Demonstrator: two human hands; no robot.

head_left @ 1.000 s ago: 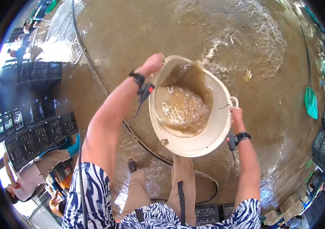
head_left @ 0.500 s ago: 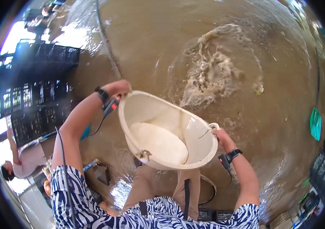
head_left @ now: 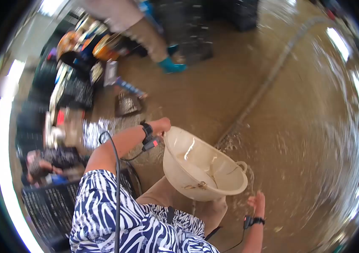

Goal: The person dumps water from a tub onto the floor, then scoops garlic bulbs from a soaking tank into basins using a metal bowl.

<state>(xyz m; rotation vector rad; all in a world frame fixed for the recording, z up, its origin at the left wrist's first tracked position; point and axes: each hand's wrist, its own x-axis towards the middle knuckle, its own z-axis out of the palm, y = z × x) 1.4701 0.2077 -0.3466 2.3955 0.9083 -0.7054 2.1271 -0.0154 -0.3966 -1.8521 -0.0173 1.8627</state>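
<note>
A cream oval tub (head_left: 207, 168) hangs tilted over my knees, with a looped handle on its right end and brown strands and wet residue inside. My left hand (head_left: 161, 125) is closed on the rim at its upper left end. Apart from the tub, below its right end, my right hand (head_left: 258, 201) is held out with its fingers apart and nothing in them. Beyond the far rim, a long grey hose (head_left: 268, 84) runs across the muddy water (head_left: 314, 139), which ripples near the hose's lower end.
A person in teal boots (head_left: 172, 65) stands beside stacked dark crates (head_left: 186, 33). A dark scoop-like object (head_left: 127, 103) lies on the wet floor to the left. Another person (head_left: 42, 164) is at the lower left, near a black slatted crate (head_left: 53, 206).
My view has swung left. My right hand has let go of the tub's handle and dropped away. My left hand still holds the rim. The big brown splash is out of sight.
</note>
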